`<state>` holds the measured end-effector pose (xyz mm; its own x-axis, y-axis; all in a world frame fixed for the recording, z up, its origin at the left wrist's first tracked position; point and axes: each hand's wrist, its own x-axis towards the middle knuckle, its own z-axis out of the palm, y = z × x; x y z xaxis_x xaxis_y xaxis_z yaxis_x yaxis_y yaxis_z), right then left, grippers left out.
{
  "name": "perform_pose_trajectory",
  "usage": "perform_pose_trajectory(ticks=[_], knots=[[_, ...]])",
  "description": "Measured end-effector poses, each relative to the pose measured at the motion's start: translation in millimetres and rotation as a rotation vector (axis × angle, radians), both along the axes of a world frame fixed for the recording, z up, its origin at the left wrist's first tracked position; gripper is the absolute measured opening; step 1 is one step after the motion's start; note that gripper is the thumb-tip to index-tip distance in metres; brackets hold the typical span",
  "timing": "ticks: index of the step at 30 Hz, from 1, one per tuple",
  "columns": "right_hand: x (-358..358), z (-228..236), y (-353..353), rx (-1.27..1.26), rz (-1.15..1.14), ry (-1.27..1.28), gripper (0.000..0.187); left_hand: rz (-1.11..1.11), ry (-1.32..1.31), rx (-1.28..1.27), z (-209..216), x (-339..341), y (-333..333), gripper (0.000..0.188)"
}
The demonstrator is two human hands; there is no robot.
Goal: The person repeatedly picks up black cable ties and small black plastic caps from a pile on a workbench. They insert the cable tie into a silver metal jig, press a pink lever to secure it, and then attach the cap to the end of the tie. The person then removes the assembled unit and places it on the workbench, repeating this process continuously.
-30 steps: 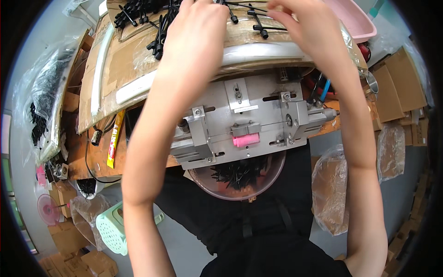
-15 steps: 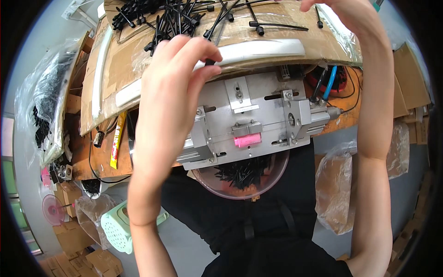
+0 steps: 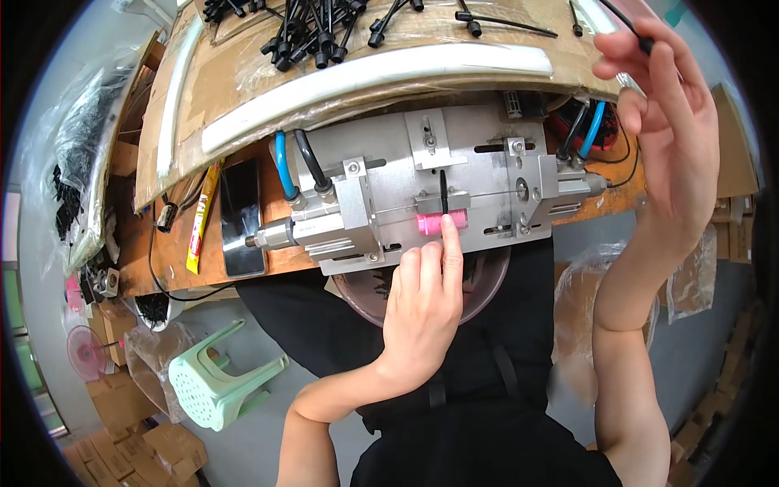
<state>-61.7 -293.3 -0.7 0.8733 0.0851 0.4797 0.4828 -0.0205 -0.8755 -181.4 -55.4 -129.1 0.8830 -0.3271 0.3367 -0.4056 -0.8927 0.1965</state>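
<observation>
My left hand points its index finger onto the lower end of a black plastic rod, its other fingers loosely bent. This rod lies across the small metal holder in the middle of a metal clamping fixture, against a pink block. Raised at the upper right, my right hand pinches a thin black stem with a knobbed head between its fingers. Several similar black knobbed stems lie in a pile on the cardboard sheet above the fixture.
Under the fixture, a translucent tub sits at my lap. Left of the fixture are a phone, a yellow packet and black cables. Blue and black air hoses rise from the cylinders. A green stool stands on the floor.
My left hand has come down from the pile to the fixture, where a black rod now lies on the holder. My right hand has moved right and lower, with a black stem showing in it.
</observation>
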Motion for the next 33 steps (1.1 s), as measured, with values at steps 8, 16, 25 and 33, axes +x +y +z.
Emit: perform_pose_trajectory(ticks=[8,16,25,33], knots=[[-85.3,-69.2,60.7,-0.287,-0.213,-0.192,0.033,-0.050,0.046,0.010,7.7,6.2,9.3,0.063],[-112.5,-142.9,97.9,-0.578,-0.100,-0.150,0.069,-0.084,-0.443,-0.127,89.9,152.0,27.5,0.018],[-99.5,-128.5,95.6,-0.683,0.000,-0.139,0.066,-0.225,-0.123,-0.201,107.1,165.2,57.1,0.015],[50.7,-9.2,72.0,-1.139,-0.468,-0.471,0.022,-0.041,-0.170,-0.024,40.4,13.2,20.1,0.056]])
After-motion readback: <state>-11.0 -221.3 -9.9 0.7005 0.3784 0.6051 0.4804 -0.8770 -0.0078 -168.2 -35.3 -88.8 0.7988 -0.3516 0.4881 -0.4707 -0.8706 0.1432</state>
